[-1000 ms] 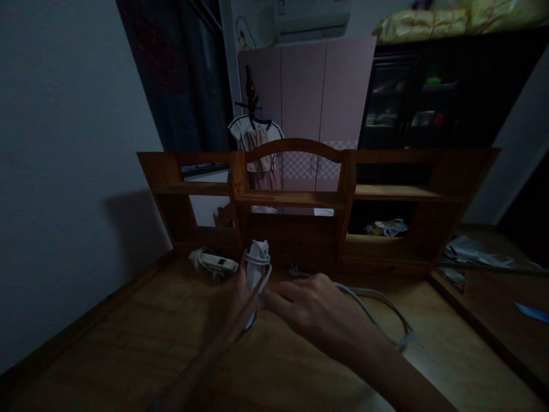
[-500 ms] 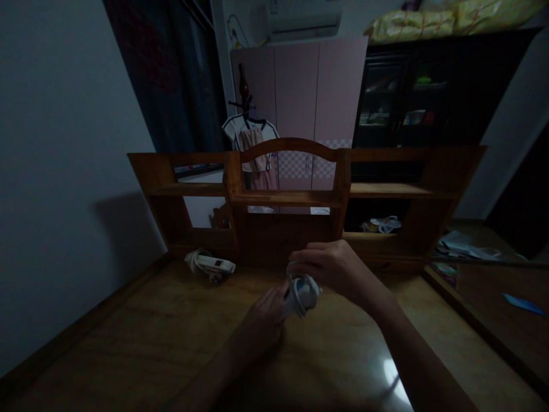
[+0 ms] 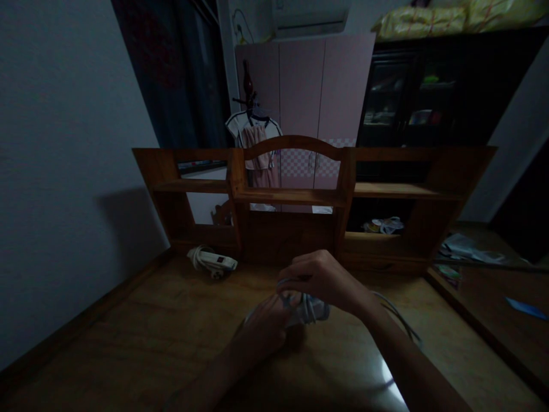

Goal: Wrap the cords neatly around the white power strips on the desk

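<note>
Head view, two bare hands. Left hand (image 3: pixel 263 323): closed around a pale strip-like body (image 3: pixel 322 311), low over the wooden surface (image 3: pixel 171 326), near the middle. Right hand (image 3: pixel 321 280): fingers bent, pinching grey-white cord (image 3: pixel 281 284); exact fingertip contact too dark to tell. Handling, as judged: hold the body firm with the left, lay each turn snug beside the last, keep tension light and even, leave slack in the trailing length. Pose: left forearm from lower left, back of hand uppermost; right forearm from lower right, wrist arched, fingers pointing left above the left hand. Beyond: white corded strip (image 3: pixel 219 261), lying before a wooden shelf unit (image 3: pixel 291 197).
</note>
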{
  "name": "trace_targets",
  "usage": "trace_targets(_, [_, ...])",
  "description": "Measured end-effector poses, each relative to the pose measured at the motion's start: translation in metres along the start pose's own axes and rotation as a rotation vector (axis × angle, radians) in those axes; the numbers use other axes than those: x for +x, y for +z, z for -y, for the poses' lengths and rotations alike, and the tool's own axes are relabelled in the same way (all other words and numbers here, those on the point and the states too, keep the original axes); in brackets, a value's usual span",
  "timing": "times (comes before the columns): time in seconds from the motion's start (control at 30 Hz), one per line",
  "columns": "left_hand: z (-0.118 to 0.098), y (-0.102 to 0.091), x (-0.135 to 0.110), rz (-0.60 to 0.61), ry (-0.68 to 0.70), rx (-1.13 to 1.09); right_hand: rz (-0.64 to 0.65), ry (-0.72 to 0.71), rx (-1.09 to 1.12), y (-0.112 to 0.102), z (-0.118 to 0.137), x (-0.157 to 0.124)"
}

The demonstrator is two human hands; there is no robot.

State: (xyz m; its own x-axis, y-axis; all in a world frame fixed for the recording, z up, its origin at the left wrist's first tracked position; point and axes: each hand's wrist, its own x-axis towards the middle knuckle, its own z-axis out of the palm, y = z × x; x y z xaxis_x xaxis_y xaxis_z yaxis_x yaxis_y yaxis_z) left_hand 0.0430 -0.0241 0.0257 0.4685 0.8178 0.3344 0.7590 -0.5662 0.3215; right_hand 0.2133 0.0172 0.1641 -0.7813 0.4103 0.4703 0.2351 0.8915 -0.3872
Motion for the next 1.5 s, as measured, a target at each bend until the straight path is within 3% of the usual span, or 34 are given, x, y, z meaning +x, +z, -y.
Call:
trace_targets(0.1, [-0.002,-0.003,-0.002,0.018,0.032,-0.025,-0.016,0.025,-0.023,-0.002,-0.001,0.0])
trace_targets(0.27, [0.002,-0.005,-0.004,0.009,0.095,0.007,-0.095,0.213,0.154,-0.015,-0.033,-0.005])
trace_targets(0.4, [0.008,0.003,-0.006,-0.103,0.205,0.104,0.051,0.295,0.331,-0.017,-0.064,-0.009])
trace_targets(0.53, [0.014,0.012,-0.013,-0.235,0.277,0.129,0.217,0.341,0.372,-0.004,-0.091,-0.012])
trace_targets(0.63, [0.015,0.016,-0.017,-0.367,0.171,0.02,0.26,0.362,0.407,0.011,-0.105,-0.013])
trace_targets(0.77, [0.017,0.015,-0.014,-0.56,-0.154,-0.12,0.243,0.355,0.433,0.027,-0.113,-0.011])
trace_targets(0.83, [0.022,0.012,-0.01,-0.618,-0.248,-0.169,0.225,0.343,0.384,0.032,-0.111,-0.009])
trace_targets(0.97, [0.034,0.001,-0.004,-0.689,-0.305,-0.163,0.164,0.32,0.187,0.039,-0.094,-0.002])
trace_targets(1.1, [0.039,-0.007,-0.001,-0.725,-0.341,-0.133,0.092,0.387,-0.163,0.045,-0.065,0.003])
trace_targets(1.23, [0.037,-0.01,0.001,-0.666,-0.391,-0.084,0.128,0.492,-0.485,0.053,-0.046,0.007])
trace_targets(1.4, [0.034,-0.012,0.004,-0.614,-0.492,-0.016,0.191,0.569,-0.611,0.062,-0.038,0.006])
trace_targets(1.5, [0.033,-0.012,0.002,-0.563,-0.461,-0.002,0.207,0.599,-0.662,0.063,-0.029,0.002])
